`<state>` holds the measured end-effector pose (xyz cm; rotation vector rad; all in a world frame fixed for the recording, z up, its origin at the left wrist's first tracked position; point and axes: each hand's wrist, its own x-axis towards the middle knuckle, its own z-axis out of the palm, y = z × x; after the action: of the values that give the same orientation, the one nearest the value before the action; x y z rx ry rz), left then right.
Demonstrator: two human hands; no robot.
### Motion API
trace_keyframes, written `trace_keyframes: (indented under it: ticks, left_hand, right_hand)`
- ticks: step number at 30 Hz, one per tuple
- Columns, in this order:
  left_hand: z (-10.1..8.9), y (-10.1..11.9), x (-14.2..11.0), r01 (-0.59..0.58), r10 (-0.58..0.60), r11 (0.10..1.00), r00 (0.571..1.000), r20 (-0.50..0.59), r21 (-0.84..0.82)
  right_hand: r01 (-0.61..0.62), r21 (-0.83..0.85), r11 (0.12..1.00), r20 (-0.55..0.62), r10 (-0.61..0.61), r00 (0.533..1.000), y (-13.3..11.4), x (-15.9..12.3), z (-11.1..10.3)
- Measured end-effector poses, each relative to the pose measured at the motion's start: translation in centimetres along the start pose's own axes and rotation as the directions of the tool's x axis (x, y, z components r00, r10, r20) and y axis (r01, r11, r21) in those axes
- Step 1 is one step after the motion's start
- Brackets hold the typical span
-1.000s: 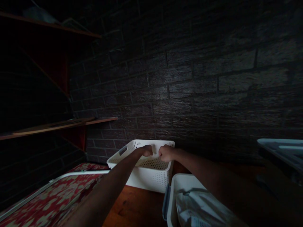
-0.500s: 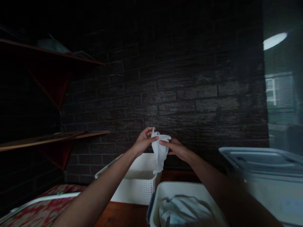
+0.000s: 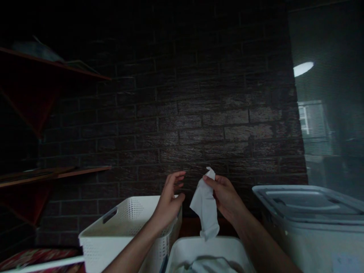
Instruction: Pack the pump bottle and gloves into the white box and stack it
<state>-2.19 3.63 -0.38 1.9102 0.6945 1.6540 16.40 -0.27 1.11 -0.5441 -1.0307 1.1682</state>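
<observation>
A limp white sock hangs from my right hand, its upper part pinched between thumb and fingers. Its lower end dangles above the back rim of a white plastic bin. My left hand is to the left of the sock, apart from it, thumb and fingers spread and holding nothing. Below that hand stands a white perforated basket, partly covered by my left forearm. Crumpled pale cloth lies inside the bin, cut off by the lower edge of the view.
On the right is a large lidded storage box. Two wooden shelves, an upper one and a lower one, stick out at the left. A dark brick wall rises behind everything. Red patterned fabric shows at lower left.
My left hand has let go of the sock and moved away from it. The right hand alone now holds it, lower and hanging unfolded. The view has shifted to the right.
</observation>
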Motion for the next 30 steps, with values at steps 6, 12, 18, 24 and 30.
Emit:
trace_keyframes:
  ticks: [6, 12, 18, 24, 30]
  left_hand:
    - [-0.2, 1.7, -3.1, -0.770, 0.640, 0.530, 0.638, 0.428, 0.355]
    - [0.8, 2.9, -3.1, -0.708, 0.655, 0.689, 0.700, 0.284, 0.158]
    - [1.9, 5.4, -2.7, -0.015, -0.014, 0.985, 0.987, 0.163, 0.174]
    - [2.1, 4.2, -2.6, 0.183, -0.195, 0.981, 0.939, 0.282, 0.069]
    - [0.2, 2.8, -3.0, 0.178, -0.213, 0.976, 0.889, 0.405, 0.124]
  right_hand:
    - [0.003, 0.038, 0.999, -0.061, 0.000, 0.998, -1.0, -0.2, -0.4]
    - [-0.056, -0.267, 0.962, 0.007, 0.060, 0.998, -1.7, -1.0, -2.2]
    - [0.192, -0.644, 0.741, 0.107, -0.161, 0.981, -3.8, -4.6, -1.9]
    - [0.345, -0.788, 0.510, 0.356, -0.080, 0.931, -2.7, -5.6, -1.0]
    - [0.216, -0.834, 0.508, 0.250, -0.001, 0.968, -1.8, -5.6, -2.1]
